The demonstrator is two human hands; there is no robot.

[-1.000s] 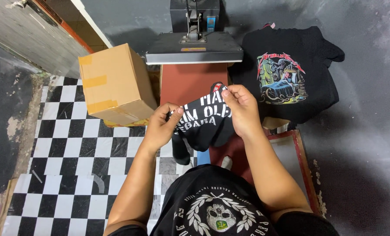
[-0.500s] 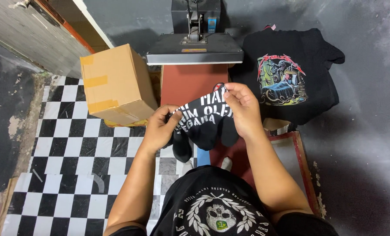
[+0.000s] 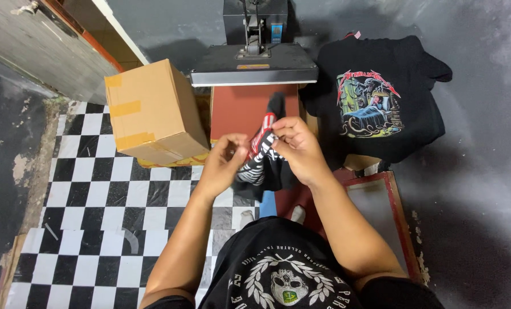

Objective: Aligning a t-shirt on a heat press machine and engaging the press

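Where the two hands meet above the front edge of the heat press, one item is held between them: a black printed garment (image 3: 265, 163), bunched and folded narrow. Left hand (image 3: 224, 163): fingers closed on the garment's left side, pinching the cloth near its upper fold. Right hand (image 3: 297, 150): fingers curled over the garment's right side, thumb and fingertips nipping the same fold from the other side, so that the hands stand just beside each other with the cloth between. Garment, appearance: black fabric, white block lettering across the crumpled front, a red strip along the upper fold, one dark end sticking up past the fingers, the remainder hanging loose below the hands. Position: in the air, in front of the red lower platen (image 3: 238, 109), not lying flat on it. Heat press (image 3: 254, 66): grey upper plate raised over the platen. Containers: one cardboard box (image 3: 152, 111), brown, closed, yellowish tape on its top and side, standing left of the press on the black-and-white chequered floor (image 3: 95, 200); contents cannot be told. Further stock: a second black shirt (image 3: 381, 97) with a coloured picture print, laid out flat right of the press, well apart from both hands. One red-framed flat panel (image 3: 378, 212) lies on the floor below that shirt, near the right forearm.
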